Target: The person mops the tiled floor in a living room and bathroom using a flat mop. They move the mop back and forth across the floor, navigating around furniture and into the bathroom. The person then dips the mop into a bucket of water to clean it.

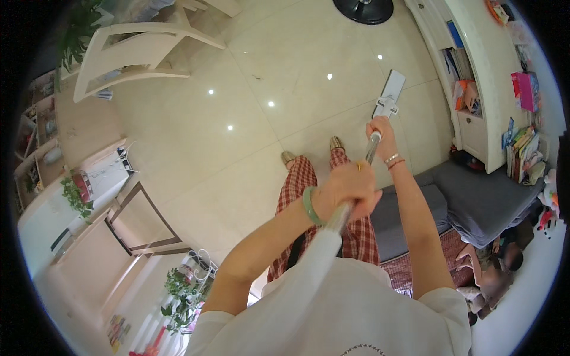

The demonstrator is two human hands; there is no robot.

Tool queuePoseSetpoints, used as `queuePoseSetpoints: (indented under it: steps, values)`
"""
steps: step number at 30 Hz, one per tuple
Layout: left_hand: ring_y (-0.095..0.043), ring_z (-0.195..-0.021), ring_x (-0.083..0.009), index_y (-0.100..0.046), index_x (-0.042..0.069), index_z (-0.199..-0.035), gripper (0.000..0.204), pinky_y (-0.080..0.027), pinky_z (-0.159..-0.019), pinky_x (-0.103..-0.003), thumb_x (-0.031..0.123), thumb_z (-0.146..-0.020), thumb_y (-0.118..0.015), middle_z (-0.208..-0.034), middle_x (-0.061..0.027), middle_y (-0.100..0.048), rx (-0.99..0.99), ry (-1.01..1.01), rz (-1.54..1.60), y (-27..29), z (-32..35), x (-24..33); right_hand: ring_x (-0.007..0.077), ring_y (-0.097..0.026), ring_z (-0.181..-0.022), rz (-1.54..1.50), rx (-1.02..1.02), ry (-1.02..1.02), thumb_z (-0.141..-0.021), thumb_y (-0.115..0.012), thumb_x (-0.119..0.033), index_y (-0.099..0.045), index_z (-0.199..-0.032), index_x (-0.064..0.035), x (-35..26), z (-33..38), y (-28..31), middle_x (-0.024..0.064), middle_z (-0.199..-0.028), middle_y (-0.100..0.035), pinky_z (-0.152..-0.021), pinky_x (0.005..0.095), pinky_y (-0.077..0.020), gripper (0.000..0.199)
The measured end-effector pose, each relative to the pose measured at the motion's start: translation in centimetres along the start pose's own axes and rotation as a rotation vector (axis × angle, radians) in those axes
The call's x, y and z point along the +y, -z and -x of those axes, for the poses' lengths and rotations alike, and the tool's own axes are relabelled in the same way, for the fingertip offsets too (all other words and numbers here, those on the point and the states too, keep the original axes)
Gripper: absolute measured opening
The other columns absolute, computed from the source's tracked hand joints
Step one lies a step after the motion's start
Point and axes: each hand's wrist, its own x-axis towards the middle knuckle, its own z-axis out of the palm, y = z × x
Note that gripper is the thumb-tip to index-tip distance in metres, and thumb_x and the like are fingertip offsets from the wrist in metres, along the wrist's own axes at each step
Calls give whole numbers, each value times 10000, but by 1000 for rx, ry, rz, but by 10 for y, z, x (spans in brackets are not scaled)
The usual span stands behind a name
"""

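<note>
A flat mop with a long silver-and-white pole (339, 218) runs from close in front of my chest down to the floor. My left hand (344, 188), with a green bangle on its wrist, wraps round the upper part of the pole. Lower down, my right hand (383, 135) is closed round the same pole, a bracelet and a red cord on its wrist. Beyond that hand, the mop's flat rectangular head (392, 88) lies on the tiled floor, joined by a white hinge piece (386, 107). What covers its underside is hidden.
A dark grey sofa (493, 202) stands close on my right, past it a white cabinet (475, 127) with books. Pale wooden chair (127, 50) at far left; round black base (363, 9) at the far edge. My slippered feet (336, 143) stand on glossy tiles (237, 172).
</note>
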Motion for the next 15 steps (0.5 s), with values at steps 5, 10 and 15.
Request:
queuePoseSetpoints:
  steps: [5,10,15]
  values:
    - [-376,-514,-183,-329,23,-598,339,-326,-507,-306,-120,-790,-570,-554,-55,-362,231,147,-105,66,6,14,324,-484,-733,91,-18,31,-663,-634,-1,-515,-667,-67,13,-38,-49,95,-702,-529,-698,377,-407,136]
    - [-402,-503,-197,-352,42,-604,315,-483,-685,-416,-86,-836,-522,-560,-60,-425,258,29,-307,116,70,61,304,-501,-731,-17,-69,113,-628,-641,8,-519,-659,-83,-56,-57,-130,72,-701,-530,-678,383,-407,155]
    - [-421,-526,-186,-366,51,-625,298,-477,-686,-440,-45,-879,-489,-570,-58,-444,290,55,-453,190,131,138,278,-517,-810,-85,-208,215,-619,-659,13,-553,-704,-100,-139,-99,-244,47,-739,-549,-684,382,-438,176]
